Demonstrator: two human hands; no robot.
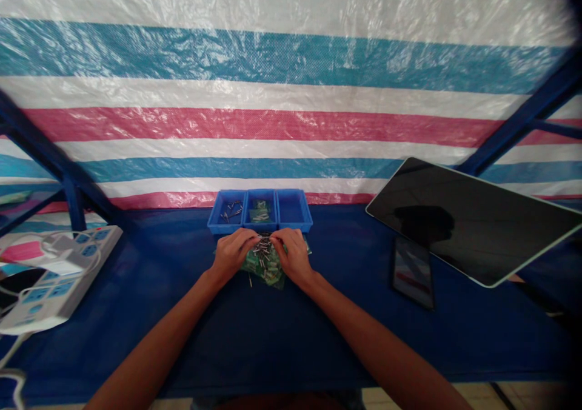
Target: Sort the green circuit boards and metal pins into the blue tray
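Observation:
My left hand [233,253] and my right hand [293,255] meet over a pile of small shiny metal pins [262,249] and little green packets [268,272]. Thumb and fingers of each hand are pinched together at the pile's top; what lies between them is too small to make out. Just behind my hands stands a blue three-compartment tray [294,224]. Several metal pins [233,212] lie in its left compartment, green packets [260,211] in the middle one. One loose pin [250,281] rests in front of the pile.
A white power strip [68,301] with plugs and cables lies at the left. To the right are a phone [413,273] and a large dark-screened panel [477,216] leaning at an angle. Blue frame posts [68,179] and a striped plastic sheet [282,125] bound the blue table [254,349].

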